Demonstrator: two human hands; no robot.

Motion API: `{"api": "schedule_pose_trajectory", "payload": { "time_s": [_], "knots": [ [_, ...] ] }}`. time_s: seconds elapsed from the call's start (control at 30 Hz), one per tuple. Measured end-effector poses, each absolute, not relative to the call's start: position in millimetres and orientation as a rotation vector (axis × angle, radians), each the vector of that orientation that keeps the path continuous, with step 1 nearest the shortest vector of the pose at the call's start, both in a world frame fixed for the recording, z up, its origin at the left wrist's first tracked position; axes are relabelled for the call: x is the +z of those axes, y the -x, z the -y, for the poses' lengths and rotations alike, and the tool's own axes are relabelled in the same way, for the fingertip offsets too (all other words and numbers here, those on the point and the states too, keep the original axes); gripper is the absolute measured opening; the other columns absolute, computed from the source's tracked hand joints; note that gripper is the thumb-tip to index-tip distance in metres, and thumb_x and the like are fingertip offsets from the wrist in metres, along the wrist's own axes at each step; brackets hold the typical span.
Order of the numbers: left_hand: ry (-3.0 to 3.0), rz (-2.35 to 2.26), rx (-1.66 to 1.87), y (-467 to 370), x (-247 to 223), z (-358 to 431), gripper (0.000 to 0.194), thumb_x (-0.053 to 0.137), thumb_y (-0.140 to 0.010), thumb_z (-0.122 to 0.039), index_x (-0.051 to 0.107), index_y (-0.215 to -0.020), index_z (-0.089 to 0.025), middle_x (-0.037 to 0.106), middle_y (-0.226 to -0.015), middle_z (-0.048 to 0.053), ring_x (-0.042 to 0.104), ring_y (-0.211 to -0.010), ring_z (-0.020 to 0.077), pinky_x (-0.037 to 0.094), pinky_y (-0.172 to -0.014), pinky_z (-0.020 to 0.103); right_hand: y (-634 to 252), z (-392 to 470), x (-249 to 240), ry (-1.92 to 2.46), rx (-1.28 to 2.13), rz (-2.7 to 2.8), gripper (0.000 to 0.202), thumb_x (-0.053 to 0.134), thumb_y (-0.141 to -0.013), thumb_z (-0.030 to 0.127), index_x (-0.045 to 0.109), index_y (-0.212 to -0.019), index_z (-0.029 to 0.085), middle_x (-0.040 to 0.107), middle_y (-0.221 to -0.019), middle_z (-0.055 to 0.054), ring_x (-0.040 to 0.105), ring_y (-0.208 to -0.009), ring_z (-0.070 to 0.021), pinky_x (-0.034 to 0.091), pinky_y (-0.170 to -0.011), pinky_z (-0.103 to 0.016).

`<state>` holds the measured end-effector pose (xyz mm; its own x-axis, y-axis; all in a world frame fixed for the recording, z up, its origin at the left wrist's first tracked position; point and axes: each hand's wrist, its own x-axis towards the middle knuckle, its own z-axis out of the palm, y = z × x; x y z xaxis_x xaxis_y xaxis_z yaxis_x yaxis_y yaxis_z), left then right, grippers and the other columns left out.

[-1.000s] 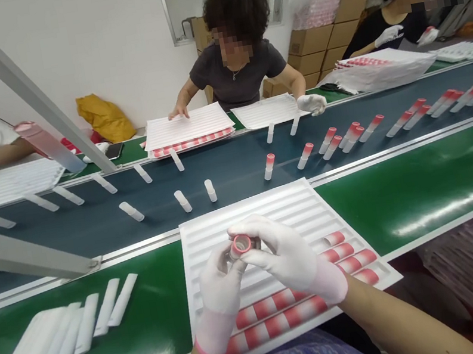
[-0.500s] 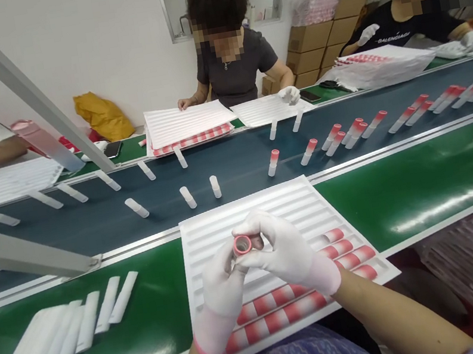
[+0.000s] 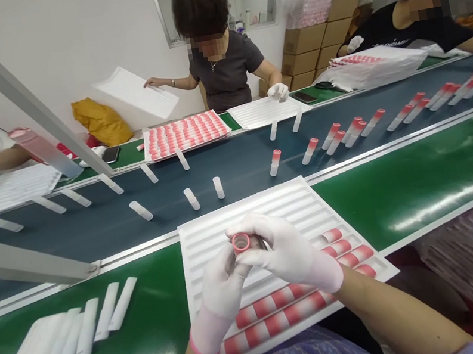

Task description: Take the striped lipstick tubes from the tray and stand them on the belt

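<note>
A small hollow cap (image 3: 241, 242) with a red rim is held over the tray, its open end turned up toward my view. My left hand (image 3: 221, 285), in a white glove with a pink cuff, pinches its lower left side. Gloved in white too, my right hand (image 3: 287, 248) curls its fingers and thumb round the cap from the right. Beneath both hands lies a white grooved tray (image 3: 209, 228). Rows of red-and-white caps (image 3: 279, 297) fill its near grooves, partly hidden by my right wrist. The cap's outer side is mostly covered by my fingers.
White tubes (image 3: 105, 311) lie on the green table at left. Beyond the tray, a dark belt (image 3: 165, 183) carries standing white pieces and red-topped ones (image 3: 312, 151). A grey post (image 3: 22, 86) slants across the left. Co-workers sit across the belt, one holding a white sheet (image 3: 136, 94).
The co-worker opposite has lifted a white sheet off a stack, uncovering red-and-white pieces. The cap in my hands has barely shifted.
</note>
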<state>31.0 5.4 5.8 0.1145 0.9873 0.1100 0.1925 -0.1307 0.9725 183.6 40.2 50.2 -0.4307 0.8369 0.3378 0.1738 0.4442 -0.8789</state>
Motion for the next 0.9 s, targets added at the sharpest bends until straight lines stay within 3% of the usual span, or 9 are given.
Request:
{"api": "schedule_pose_trajectory", "payload": {
  "time_s": [0.13,0.23,0.33,0.4,0.53,0.6,0.7,0.8,0.9],
  "knots": [
    [-1.522,-1.246,1.176,-35,7,-4,0.026,0.057,-0.092,-0.038,0.072,-0.101,-0.019,0.074,-0.095,0.006,0.068,-0.083,0.0196,0.056,-0.076,0.029,-176,-34,48,0.956,0.959,1.691,0.018,0.074,-0.07,0.011,0.065,-0.082,0.02,0.059,-0.076,0.002,0.056,-0.07,-0.0137,0.049,-0.067,-0.028],
    [-1.4,-1.119,1.029,-25,12,-7,0.025,0.061,-0.088,-0.039,0.071,-0.098,-0.019,0.074,-0.092,0.007,0.069,-0.087,0.0222,0.057,-0.08,0.033,-185,-37,57,0.903,1.251,1.666,0.019,0.075,-0.07,0.012,0.066,-0.085,0.02,0.063,-0.079,0.001,0.06,-0.07,-0.0139,0.051,-0.065,-0.027],
    [-1.321,-0.681,0.623,-13,16,-14,0.026,0.071,-0.076,-0.044,0.071,-0.076,-0.018,0.071,-0.072,0.008,0.07,-0.075,0.0245,0.059,-0.073,0.037,-197,-45,73,0.667,1.705,1.705,0.021,0.074,-0.075,0.017,0.07,-0.096,0.019,0.07,-0.089,-0.002,0.068,-0.078,-0.0164,0.056,-0.072,-0.03],
    [-1.352,-0.486,0.415,-13,15,-18,0.025,0.075,-0.07,-0.04,0.065,-0.06,-0.019,0.067,-0.062,0.007,0.068,-0.065,0.0238,0.058,-0.064,0.036,-201,-48,79,0.584,1.811,1.761,0.02,0.074,-0.076,0.018,0.071,-0.096,0.018,0.073,-0.096,-0.003,0.07,-0.091,-0.0188,0.057,-0.083,-0.032],
    [-1.445,-0.98,0.745,-37,6,-23,0.016,0.063,-0.078,-0.027,0.061,-0.064,-0.02,0.066,-0.065,0.003,0.06,-0.054,0.0149,0.049,-0.047,0.025,-194,-45,70,0.826,1.52,1.811,0.019,0.074,-0.076,0.016,0.073,-0.094,0.021,0.073,-0.096,-0.002,0.069,-0.094,-0.0202,0.056,-0.083,-0.034],
    [-1.424,-1.278,1.013,-50,-1,-27,0.013,0.056,-0.081,-0.024,0.061,-0.07,-0.02,0.065,-0.069,0.002,0.058,-0.057,0.0134,0.046,-0.048,0.023,-188,-40,58,0.934,1.263,1.762,0.019,0.073,-0.078,0.017,0.072,-0.096,0.021,0.073,-0.096,-0.003,0.068,-0.091,-0.0204,0.056,-0.08,-0.034],
    [-1.431,-1.378,1.121,-51,-4,-31,0.012,0.056,-0.08,-0.021,0.059,-0.068,-0.02,0.065,-0.068,0.002,0.057,-0.06,0.0145,0.047,-0.052,0.024,-183,-36,50,0.949,1.062,1.735,0.018,0.072,-0.079,0.017,0.071,-0.096,0.021,0.072,-0.095,-0.003,0.067,-0.089,-0.0194,0.054,-0.08,-0.034],
    [-1.448,-1.064,0.844,-36,6,-28,0.016,0.062,-0.073,-0.02,0.057,-0.058,-0.021,0.062,-0.057,0.002,0.059,-0.054,0.0166,0.051,-0.053,0.028,-186,-40,58,0.879,1.237,1.791,0.02,0.07,-0.077,0.013,0.071,-0.096,0.02,0.072,-0.095,-0.002,0.068,-0.09,-0.0191,0.055,-0.081,-0.033],
    [-1.342,-0.728,0.53,-28,14,-22,0.03,0.062,-0.076,-0.022,0.049,-0.049,-0.022,0.047,-0.042,-0.001,0.058,-0.046,0.0178,0.052,-0.05,0.031,-191,-46,69,0.81,1.415,1.822,0.022,0.068,-0.077,0.011,0.072,-0.097,0.021,0.072,-0.095,-0.001,0.069,-0.092,-0.0186,0.056,-0.082,-0.032]
  ]
}}
